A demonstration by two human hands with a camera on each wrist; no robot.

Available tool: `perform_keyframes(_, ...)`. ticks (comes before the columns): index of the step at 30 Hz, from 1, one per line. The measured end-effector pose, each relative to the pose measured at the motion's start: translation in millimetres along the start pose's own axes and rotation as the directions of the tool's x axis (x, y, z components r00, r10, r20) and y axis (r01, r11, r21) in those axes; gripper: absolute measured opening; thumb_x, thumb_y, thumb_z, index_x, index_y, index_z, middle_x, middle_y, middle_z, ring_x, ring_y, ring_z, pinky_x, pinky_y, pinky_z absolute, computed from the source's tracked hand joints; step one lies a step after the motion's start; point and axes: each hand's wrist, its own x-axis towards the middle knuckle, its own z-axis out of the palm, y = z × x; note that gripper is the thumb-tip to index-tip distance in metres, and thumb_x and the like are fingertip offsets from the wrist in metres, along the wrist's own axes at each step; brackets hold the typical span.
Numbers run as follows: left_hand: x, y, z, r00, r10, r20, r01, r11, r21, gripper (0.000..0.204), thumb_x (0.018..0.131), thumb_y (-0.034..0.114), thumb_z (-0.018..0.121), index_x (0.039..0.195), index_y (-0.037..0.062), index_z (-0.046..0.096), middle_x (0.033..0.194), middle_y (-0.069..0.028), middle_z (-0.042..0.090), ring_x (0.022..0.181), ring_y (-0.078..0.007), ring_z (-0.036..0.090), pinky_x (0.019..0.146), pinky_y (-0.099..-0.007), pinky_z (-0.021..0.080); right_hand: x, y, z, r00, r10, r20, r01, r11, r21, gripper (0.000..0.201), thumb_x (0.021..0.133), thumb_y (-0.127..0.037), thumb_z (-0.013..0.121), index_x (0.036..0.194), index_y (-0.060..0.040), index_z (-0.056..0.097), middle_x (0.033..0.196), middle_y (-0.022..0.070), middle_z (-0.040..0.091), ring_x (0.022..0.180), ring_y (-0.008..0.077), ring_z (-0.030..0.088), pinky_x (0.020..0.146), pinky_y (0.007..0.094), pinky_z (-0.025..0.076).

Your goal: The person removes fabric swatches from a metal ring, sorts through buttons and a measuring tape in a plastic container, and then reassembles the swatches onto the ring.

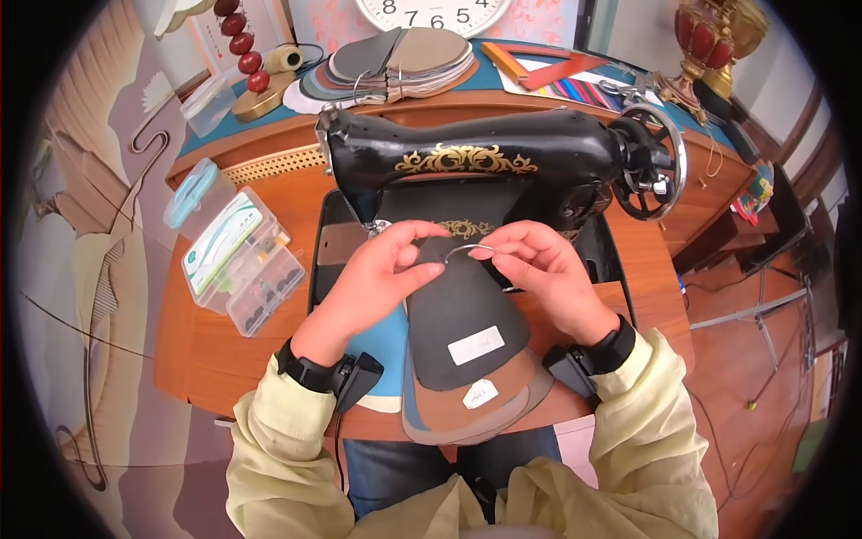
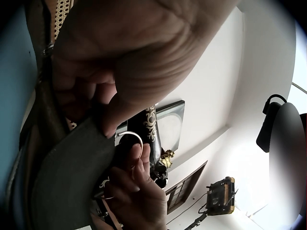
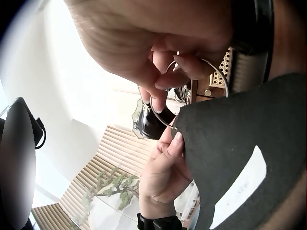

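My left hand [image 1: 382, 274] pinches the narrow top end of a dark grey swatch [image 1: 467, 310] between thumb and fingers. A thin metal ring [image 3: 226, 85] passes at that end of the swatch. My right hand [image 1: 552, 278] pinches this ring, its thumb and forefinger on the wire. The swatch has a white label [image 1: 477, 345] with writing. Beneath it a brown swatch [image 1: 516, 379] with a white tag [image 1: 480, 393] and several more fan out toward my lap. A blue swatch [image 1: 382, 346] lies under my left wrist.
A black sewing machine [image 1: 485, 139] stands just beyond my hands, handwheel [image 1: 651, 162] at right. A divided clear plastic box [image 1: 242, 265] sits open at left. Behind the machine are another ringed swatch stack [image 1: 431, 67], an orange frame [image 1: 543, 67] and a clock [image 1: 431, 11].
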Motion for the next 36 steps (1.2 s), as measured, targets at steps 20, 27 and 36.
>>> perform_keyframes(20, -2, -2, 6, 0.996, 0.084, 0.030, -0.076, 0.976, -0.204, 0.024, 0.098, 0.013, 0.053, 0.116, -0.0014, 0.060, 0.101, -0.0005, 0.066, 0.092, -0.0052, 0.059, 0.083, -0.0224, 0.047, 0, 4, 0, 0.944, -0.330, -0.016, 0.288, 0.846, -0.449, 0.018, 0.087, 0.002, 0.064, 0.101, -0.0044, 0.072, 0.094, 0.0048, 0.070, 0.081, 0.0087, 0.059, 0.071, 0.0211, 0.048)
perform_keyframes(27, -1, -4, 6, 0.992, 0.125, 0.016, -0.119, 0.967, -0.227, 0.022, 0.097, 0.011, 0.054, 0.113, -0.0021, 0.061, 0.099, -0.0010, 0.066, 0.089, -0.0054, 0.060, 0.081, -0.0222, 0.049, 2, 2, 0, 0.951, -0.310, 0.003, 0.275, 0.836, -0.474, 0.017, 0.086, 0.002, 0.065, 0.099, -0.0047, 0.073, 0.099, 0.0054, 0.068, 0.090, 0.0130, 0.061, 0.079, 0.0246, 0.048)
perform_keyframes(36, -3, 2, 1, 0.987, 0.123, -0.101, -0.141, 0.971, -0.191, 0.024, 0.097, 0.014, 0.057, 0.116, 0.0003, 0.062, 0.104, -0.0012, 0.067, 0.096, -0.0065, 0.060, 0.086, -0.0232, 0.047, 2, 1, 0, 0.971, -0.237, 0.032, 0.215, 0.807, -0.551, 0.015, 0.084, -0.002, 0.069, 0.098, -0.0043, 0.072, 0.102, 0.0057, 0.065, 0.090, 0.0136, 0.061, 0.078, 0.0253, 0.049)
